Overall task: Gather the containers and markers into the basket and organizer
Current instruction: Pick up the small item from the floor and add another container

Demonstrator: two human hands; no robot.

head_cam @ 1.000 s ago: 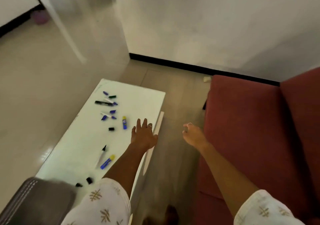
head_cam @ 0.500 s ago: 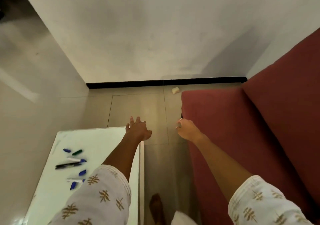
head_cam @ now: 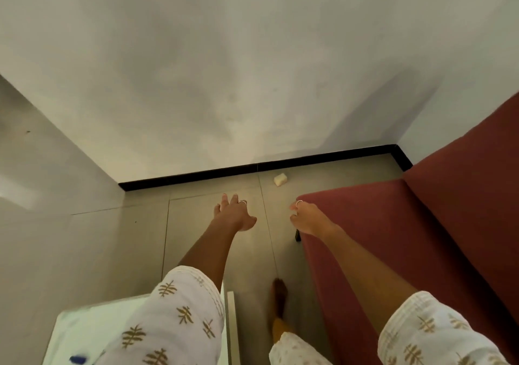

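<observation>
Reaching over smooth grey tiles, left hand (head_cam: 235,216) spread, right hand (head_cam: 306,219) curled, both empty.

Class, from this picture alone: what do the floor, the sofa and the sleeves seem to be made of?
Floor: probably glazed tile, grey with thin joint lines and a soft sheen.
Sofa: dull red woven fabric, matte, no shine.
Sleeves: light white cloth, likely cotton, with gold leaf motifs and stitched cuffs.

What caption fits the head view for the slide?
Both empty hands, left and right, reach over the floor between table and sofa.
</observation>
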